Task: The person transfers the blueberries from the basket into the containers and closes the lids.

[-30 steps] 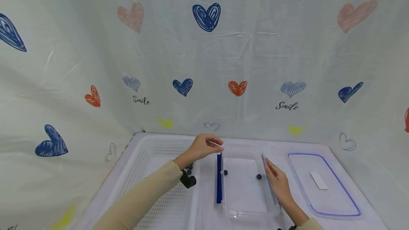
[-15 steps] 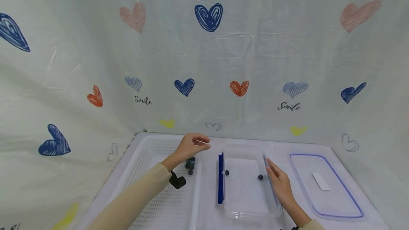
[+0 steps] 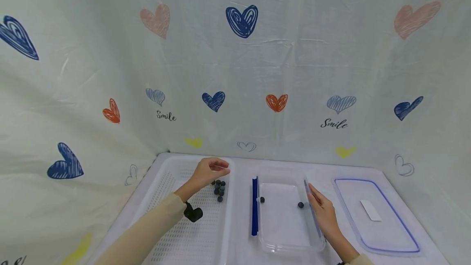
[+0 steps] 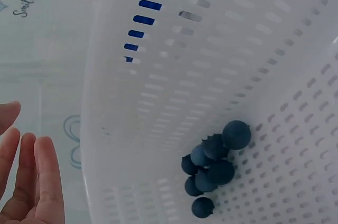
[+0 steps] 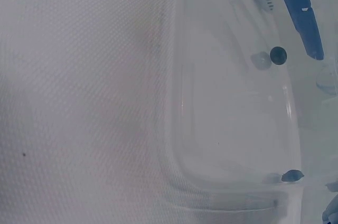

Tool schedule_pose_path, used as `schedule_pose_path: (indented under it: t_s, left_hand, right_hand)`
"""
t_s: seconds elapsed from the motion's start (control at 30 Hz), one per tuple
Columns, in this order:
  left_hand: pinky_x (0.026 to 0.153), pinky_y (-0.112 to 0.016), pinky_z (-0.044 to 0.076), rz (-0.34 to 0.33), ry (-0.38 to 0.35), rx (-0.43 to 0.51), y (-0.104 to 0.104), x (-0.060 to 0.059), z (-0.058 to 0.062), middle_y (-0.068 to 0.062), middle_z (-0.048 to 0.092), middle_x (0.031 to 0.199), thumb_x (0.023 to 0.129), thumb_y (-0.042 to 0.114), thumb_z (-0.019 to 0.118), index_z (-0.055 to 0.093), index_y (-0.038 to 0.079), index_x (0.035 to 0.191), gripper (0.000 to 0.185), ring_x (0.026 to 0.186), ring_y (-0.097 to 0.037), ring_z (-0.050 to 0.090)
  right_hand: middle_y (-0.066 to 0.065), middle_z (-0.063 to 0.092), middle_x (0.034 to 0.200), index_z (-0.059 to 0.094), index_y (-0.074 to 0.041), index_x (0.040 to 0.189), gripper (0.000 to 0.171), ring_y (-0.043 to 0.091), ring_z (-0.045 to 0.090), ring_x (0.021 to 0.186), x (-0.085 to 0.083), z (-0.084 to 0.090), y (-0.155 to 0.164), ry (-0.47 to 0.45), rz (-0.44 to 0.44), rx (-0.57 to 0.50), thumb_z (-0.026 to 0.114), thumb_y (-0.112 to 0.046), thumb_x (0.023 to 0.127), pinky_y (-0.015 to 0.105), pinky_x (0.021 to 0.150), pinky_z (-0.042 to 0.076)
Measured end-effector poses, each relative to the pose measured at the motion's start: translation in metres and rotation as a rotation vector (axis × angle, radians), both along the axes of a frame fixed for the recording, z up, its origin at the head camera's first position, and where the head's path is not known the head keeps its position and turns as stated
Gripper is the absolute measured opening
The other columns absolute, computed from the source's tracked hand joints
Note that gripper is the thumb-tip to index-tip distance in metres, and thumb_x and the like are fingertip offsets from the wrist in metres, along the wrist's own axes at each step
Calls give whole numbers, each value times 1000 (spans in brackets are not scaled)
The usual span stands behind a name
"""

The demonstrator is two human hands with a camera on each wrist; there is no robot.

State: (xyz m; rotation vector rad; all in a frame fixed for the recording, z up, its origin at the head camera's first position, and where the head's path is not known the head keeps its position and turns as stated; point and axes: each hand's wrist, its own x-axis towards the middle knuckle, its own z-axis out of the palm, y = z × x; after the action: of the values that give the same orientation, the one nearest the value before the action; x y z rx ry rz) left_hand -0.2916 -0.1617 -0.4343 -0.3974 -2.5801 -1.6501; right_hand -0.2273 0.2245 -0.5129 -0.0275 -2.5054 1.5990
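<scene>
My left hand (image 3: 218,168) hovers over the far end of the white perforated basket (image 3: 173,216), just above a small heap of blueberries (image 3: 219,187). In the left wrist view its fingers (image 4: 37,182) are relaxed and hold nothing, and the blueberries (image 4: 214,168) lie in the basket (image 4: 211,49) corner. My right hand (image 3: 318,204) lies flat along the right rim of the clear plastic container (image 3: 290,246). Inside it sit two berries, one on the left (image 3: 262,200) and one on the right (image 3: 301,205). The right wrist view shows the container (image 5: 232,129) and both berries (image 5: 278,55) but no hand.
A blue clip strip (image 3: 254,205) runs along the container's left side. The clear, blue-edged lid (image 3: 375,216) lies flat at the right. A heart-print cloth (image 3: 239,72) hangs behind and covers the table. A black wrist camera (image 3: 193,214) hangs under my left forearm.
My left hand has drawn back leftward from the container's far left corner to above the blueberry heap in the basket. The right hand has stayed on the container's rim.
</scene>
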Motion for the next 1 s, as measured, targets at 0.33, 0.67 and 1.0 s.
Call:
schedule_pose_path:
  t_s: [0.33,0.67,1.0]
  left_hand:
    - [81,-37,58,30,3,-49,-18,2,-16,-12,73,102,87,12,78,72,-3,105,24,95,-27,69]
    - [80,-40,58,42,-13,-91,-32,3,-40,-16,73,101,85,9,79,72,-4,103,24,92,-27,70]
    - [81,-41,57,46,-26,-127,-38,4,-57,-11,73,99,85,11,79,72,-3,103,24,90,-26,69]
  right_hand:
    - [20,43,149,40,-1,151,54,34,39,137,-1,-1,1,11,2,5,48,-33,107,-1,85,31]
    - [20,41,150,39,-1,151,55,35,38,138,-1,0,1,12,9,0,48,-32,107,-2,84,31]
    - [20,40,151,39,-1,151,55,36,37,139,-1,-1,0,1,6,-16,48,-33,107,-2,85,31]
